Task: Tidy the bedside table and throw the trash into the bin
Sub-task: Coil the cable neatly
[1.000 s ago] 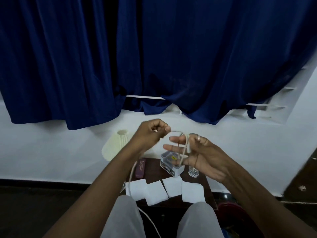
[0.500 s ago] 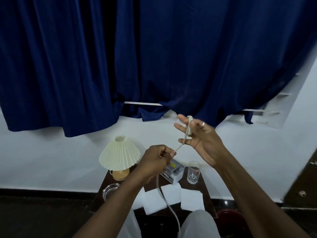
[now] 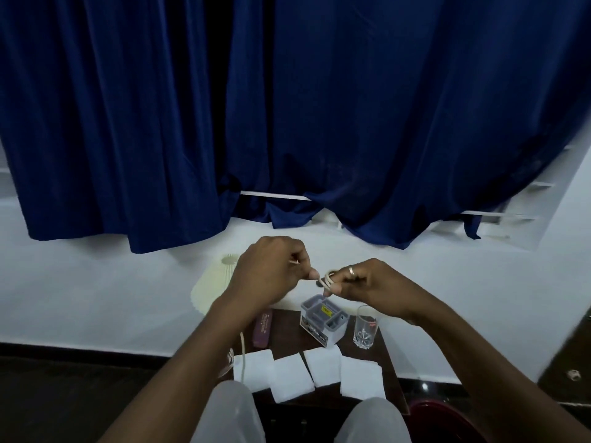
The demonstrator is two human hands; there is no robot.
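Observation:
Above the dark wooden bedside table [image 3: 388,362], both hands work a cream cable [image 3: 327,280]. My right hand [image 3: 367,282] has the cable looped around its fingertips and holds the coil. My left hand [image 3: 271,270] pinches the cable just left of the coil; the loose end hangs down under my left forearm [image 3: 243,353]. On the table lie several white folded tissues [image 3: 323,367], a grey organiser box [image 3: 323,319], a clear glass [image 3: 364,327] and a maroon flat case [image 3: 262,327].
A cream pleated lamp shade [image 3: 211,286] stands at the table's back left, partly behind my left arm. A dark red bin [image 3: 438,420] sits on the floor at the table's right. Blue curtains [image 3: 287,107] hang over the white wall behind. My knees are in front of the table.
My right hand came down from its raised position and my left hand rose to meet it. More cable is wound on the right fingers. The view tilted so the lamp is partly hidden.

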